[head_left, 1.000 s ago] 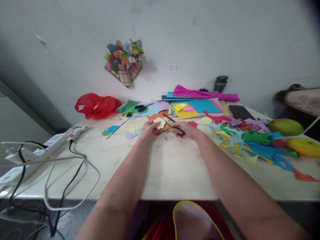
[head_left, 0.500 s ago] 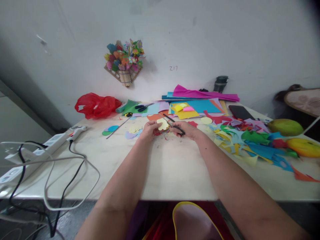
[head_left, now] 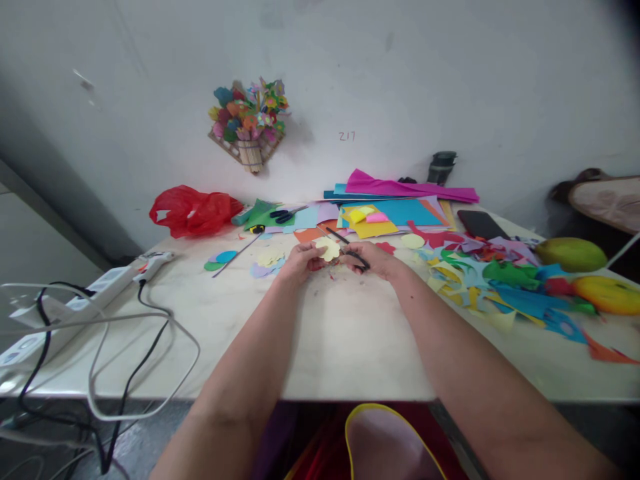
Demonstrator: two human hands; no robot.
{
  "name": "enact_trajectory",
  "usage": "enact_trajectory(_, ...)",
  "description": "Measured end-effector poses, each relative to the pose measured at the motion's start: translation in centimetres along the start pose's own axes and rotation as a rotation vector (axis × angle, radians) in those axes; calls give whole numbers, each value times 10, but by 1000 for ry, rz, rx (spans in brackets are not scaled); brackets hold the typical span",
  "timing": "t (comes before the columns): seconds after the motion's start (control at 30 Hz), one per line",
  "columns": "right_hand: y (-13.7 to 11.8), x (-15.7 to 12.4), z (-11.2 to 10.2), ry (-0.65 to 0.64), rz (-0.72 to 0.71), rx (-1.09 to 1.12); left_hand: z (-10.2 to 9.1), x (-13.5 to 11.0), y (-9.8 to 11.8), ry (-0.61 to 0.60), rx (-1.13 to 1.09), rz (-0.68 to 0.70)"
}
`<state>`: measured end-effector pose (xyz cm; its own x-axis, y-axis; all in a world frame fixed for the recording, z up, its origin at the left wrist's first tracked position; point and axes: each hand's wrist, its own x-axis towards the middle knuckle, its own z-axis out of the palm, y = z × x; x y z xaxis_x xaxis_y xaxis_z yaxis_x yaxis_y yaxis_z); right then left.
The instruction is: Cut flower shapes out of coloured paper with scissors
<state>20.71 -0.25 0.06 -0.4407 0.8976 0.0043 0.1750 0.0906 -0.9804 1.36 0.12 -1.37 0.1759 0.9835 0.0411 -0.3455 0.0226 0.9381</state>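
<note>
Between the fingertips of my left hand [head_left: 301,261] is a pale yellow paper flower [head_left: 329,250] with a scalloped edge. My right hand [head_left: 373,259] is closed round the dark handles of a pair of scissors [head_left: 358,259], whose blades point away from me and stand apart. The flower lies just left of the scissors, close to my right fingertips; whether they touch it I cannot tell. Tiny paper bits [head_left: 332,273] are scattered on the table beneath. A red paper flower [head_left: 385,247] and a pale yellow paper disc [head_left: 413,241] rest beyond my right hand.
Cut paper scraps [head_left: 480,273] cover the right side of the table [head_left: 360,347], near two mangoes [head_left: 570,255] and a phone [head_left: 483,225]. Coloured sheets [head_left: 415,213] and a second pair of scissors [head_left: 283,215] lie behind. A power strip [head_left: 107,283] with cables sits left.
The yellow paper flower has turned in my left fingers and shifted slightly right. My right hand and the scissors have hardly moved.
</note>
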Motion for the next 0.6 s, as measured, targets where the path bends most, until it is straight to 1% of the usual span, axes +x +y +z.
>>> enact_trajectory(0.4, -11, -6, 5, 44, 45, -11, -2, 1, -2, -2, 8, -9)
enact_trajectory(0.6, -5, -2, 4, 39, 29, -26, -1, 1, -1, 0, 9, -8)
